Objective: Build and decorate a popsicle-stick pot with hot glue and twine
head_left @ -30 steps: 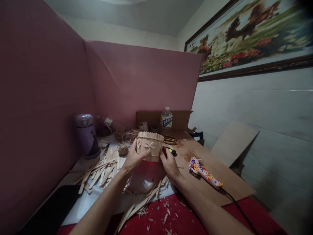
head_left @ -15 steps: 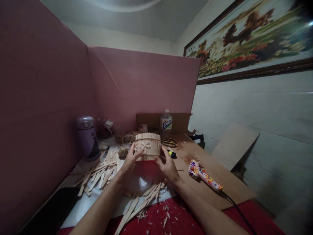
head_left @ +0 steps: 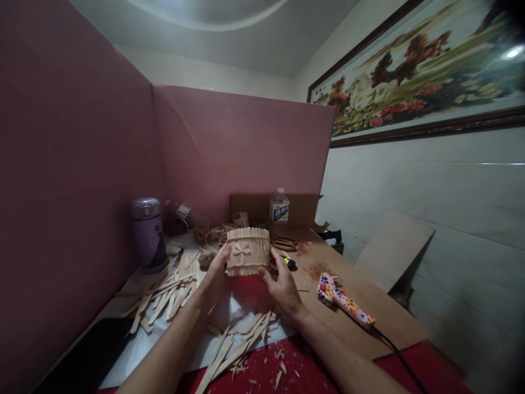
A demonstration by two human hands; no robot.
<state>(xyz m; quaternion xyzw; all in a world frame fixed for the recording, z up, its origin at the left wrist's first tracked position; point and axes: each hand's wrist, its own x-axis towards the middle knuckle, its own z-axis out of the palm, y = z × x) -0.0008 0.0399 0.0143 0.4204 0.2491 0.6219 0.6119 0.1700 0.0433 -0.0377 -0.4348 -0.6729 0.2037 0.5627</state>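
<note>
A round container of upright wooden sticks (head_left: 248, 253) is held up over the table, banded with twine near its top and bottom. A flower shape made of wood pieces is on its front. My left hand (head_left: 216, 272) grips its left side, and my right hand (head_left: 282, 282) holds the right side with the thumb at the lower edge. Loose wooden sticks (head_left: 174, 290) lie to the left, and more cut sticks (head_left: 241, 345) are below the hands.
A flower-patterned glue gun (head_left: 344, 301) with a black cord lies on brown cardboard (head_left: 328, 328) at right. Behind stand a purple flask (head_left: 148, 235) and a plastic bottle (head_left: 279, 210). Scissors (head_left: 284, 243), twine (head_left: 207, 258) and a yellow-black tool (head_left: 289, 262) are near the container.
The container has turned slightly, its flower shifting a little left. My left thumb has moved from the front to the left side. The camera view has tilted slightly.
</note>
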